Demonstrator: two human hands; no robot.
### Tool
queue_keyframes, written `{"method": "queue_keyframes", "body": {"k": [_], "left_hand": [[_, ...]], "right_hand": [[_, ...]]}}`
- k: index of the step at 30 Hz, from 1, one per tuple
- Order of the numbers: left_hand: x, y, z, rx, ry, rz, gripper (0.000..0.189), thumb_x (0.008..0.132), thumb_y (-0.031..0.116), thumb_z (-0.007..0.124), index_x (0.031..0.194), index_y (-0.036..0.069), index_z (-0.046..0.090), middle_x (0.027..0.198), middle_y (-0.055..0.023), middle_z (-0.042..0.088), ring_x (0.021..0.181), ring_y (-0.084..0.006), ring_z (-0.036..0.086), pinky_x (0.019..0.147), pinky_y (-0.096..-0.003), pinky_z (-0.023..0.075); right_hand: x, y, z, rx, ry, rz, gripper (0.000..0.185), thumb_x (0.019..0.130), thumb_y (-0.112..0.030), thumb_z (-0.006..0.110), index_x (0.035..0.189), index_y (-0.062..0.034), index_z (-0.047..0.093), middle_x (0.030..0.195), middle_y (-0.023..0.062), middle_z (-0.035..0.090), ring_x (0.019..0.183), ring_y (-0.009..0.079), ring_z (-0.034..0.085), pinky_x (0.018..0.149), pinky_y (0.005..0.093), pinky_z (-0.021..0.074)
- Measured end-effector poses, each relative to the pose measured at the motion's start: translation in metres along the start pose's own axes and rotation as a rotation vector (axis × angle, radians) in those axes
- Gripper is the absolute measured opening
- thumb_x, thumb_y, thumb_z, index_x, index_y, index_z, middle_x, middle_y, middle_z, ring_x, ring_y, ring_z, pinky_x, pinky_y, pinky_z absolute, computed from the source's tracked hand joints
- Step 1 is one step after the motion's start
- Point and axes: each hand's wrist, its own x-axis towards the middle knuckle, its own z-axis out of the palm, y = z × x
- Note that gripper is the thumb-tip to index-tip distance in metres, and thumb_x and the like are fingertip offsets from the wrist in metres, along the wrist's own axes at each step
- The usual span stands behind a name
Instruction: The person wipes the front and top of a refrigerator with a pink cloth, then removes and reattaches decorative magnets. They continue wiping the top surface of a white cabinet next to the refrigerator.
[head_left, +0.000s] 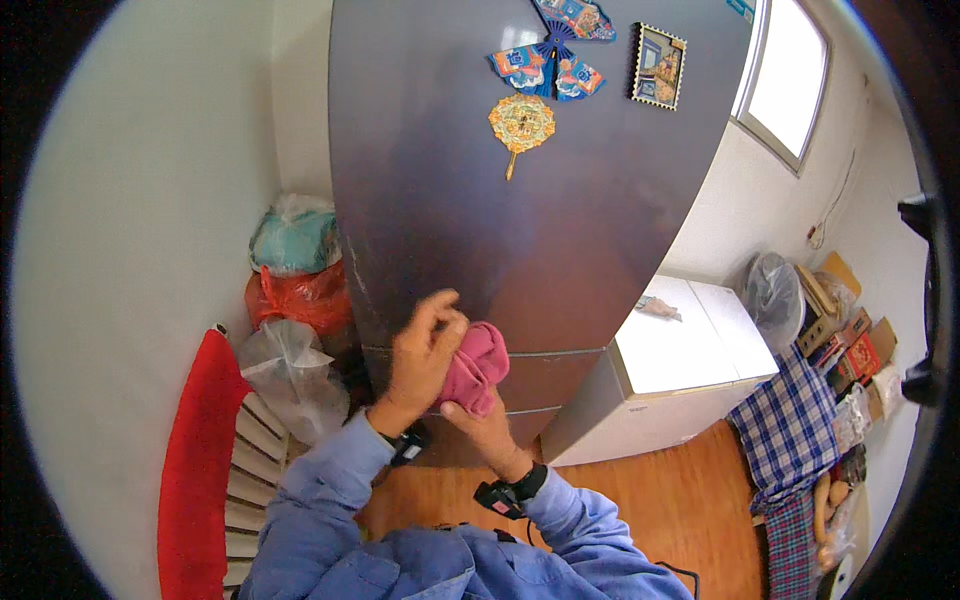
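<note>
A folded pink cloth (474, 367) is bunched in front of a dark, glossy refrigerator (480, 247). My right hand (487, 431) grips the cloth from below, its thumb lying along the lower edge. Beside the cloth's left edge is my left hand (424, 356), slightly blurred, with a gap between thumb and raised fingers and nothing visible between them. Whether its palm side touches the cloth is hidden.
Left of the refrigerator, plastic bags (296, 292) are stacked near a radiator (251, 480) with a red cover (196, 465). A white chest freezer (675, 337) stands to the right. Boxes (862, 352) and a checked cloth (791, 427) line the far right wall.
</note>
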Motion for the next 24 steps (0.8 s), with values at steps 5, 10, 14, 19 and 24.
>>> {"method": "queue_keyframes", "body": {"k": [5, 10, 14, 19, 24], "left_hand": [[-0.009, 0.005, -0.011, 0.043, -0.082, 0.026, 0.043, 0.099, 0.014, 0.064, 0.138, 0.000, 0.054, 0.108, -0.0128, 0.068, 0.089, -0.0162, 0.065, 0.082, -0.0310, 0.0539], [0.057, 0.007, -0.080, 0.404, 0.353, 0.369, 0.049, 0.098, 0.020, 0.066, 0.141, 0.000, 0.051, 0.120, -0.0165, 0.063, 0.101, -0.0266, 0.064, 0.088, -0.0378, 0.0520], [0.113, -0.030, -0.111, 0.585, 0.507, 0.258, 0.063, 0.101, 0.038, 0.062, 0.146, -0.003, 0.044, 0.138, -0.0265, 0.052, 0.125, -0.0397, 0.052, 0.109, -0.0452, 0.0395], [0.124, -0.069, -0.116, 0.335, 0.233, -0.066, 0.065, 0.101, 0.048, 0.059, 0.136, -0.006, 0.053, 0.131, -0.0295, 0.060, 0.120, -0.0423, 0.057, 0.105, -0.0439, 0.0414], [0.122, -0.080, -0.112, 0.346, 0.300, 0.041, 0.062, 0.101, 0.049, 0.057, 0.126, -0.007, 0.058, 0.118, -0.0278, 0.067, 0.109, -0.0424, 0.062, 0.098, -0.0445, 0.0453]], "right_hand": [[0.002, -0.004, -0.004, -0.045, 0.212, 0.023, 0.053, 0.086, -0.004, 0.079, 0.134, -0.0048, 0.056, 0.128, 0.0041, 0.065, 0.118, 0.0162, 0.060, 0.101, 0.0329, 0.0490], [0.098, -0.085, -0.092, -0.716, 0.652, -0.730, 0.045, 0.090, -0.013, 0.070, 0.131, -0.0003, 0.058, 0.126, 0.0158, 0.064, 0.116, 0.0314, 0.062, 0.098, 0.0397, 0.0483], [0.168, -0.136, -0.141, -1.233, 0.838, -1.064, 0.059, 0.083, -0.018, 0.077, 0.137, -0.0053, 0.056, 0.122, 0.0167, 0.061, 0.110, 0.0368, 0.060, 0.095, 0.0432, 0.0488], [0.174, -0.083, -0.130, -1.650, 0.792, -1.061, 0.051, 0.082, -0.012, 0.070, 0.132, -0.0153, 0.063, 0.120, 0.0165, 0.062, 0.106, 0.0372, 0.061, 0.091, 0.0470, 0.0510], [0.125, -0.021, -0.111, -1.633, 0.396, -1.074, 0.046, 0.084, -0.012, 0.064, 0.130, -0.0197, 0.065, 0.118, 0.0153, 0.062, 0.104, 0.0365, 0.061, 0.086, 0.0474, 0.0527]]}}
